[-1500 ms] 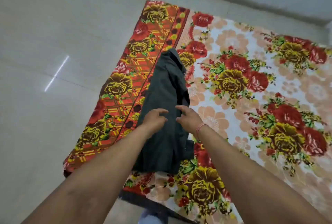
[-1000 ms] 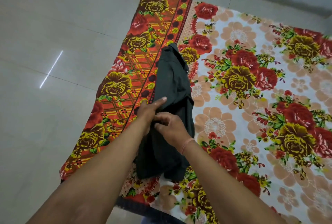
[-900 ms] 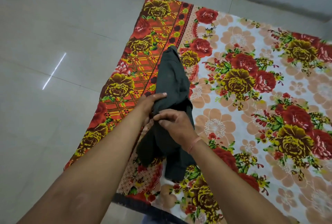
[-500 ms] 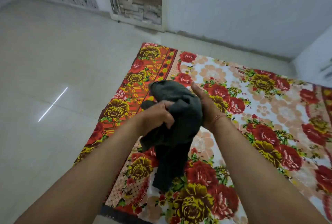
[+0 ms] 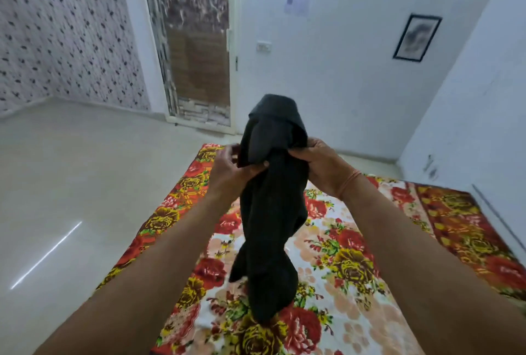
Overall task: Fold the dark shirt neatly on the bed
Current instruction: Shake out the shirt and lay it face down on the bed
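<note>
The dark shirt (image 5: 270, 212) hangs bunched in the air in front of me, its top end flopped over above my hands and its lower end dangling over the bed. My left hand (image 5: 229, 172) pinches its left side near the top. My right hand (image 5: 321, 161) grips the right side at the same height. Below lies the bed (image 5: 355, 269), a low mattress under a red, yellow and peach floral sheet. How the shirt is folded inside the bunch is hidden.
Pale tiled floor (image 5: 71, 198) spreads to the left of the bed. A glass door (image 5: 196, 50) stands ahead, a patterned wall (image 5: 62, 32) at the left, white walls ahead and right with a framed picture (image 5: 417, 38).
Both hands took hold of the shirt where it lay flat along the bed's left part and lifted it into the air. The view tilted up from the bed to the room.
</note>
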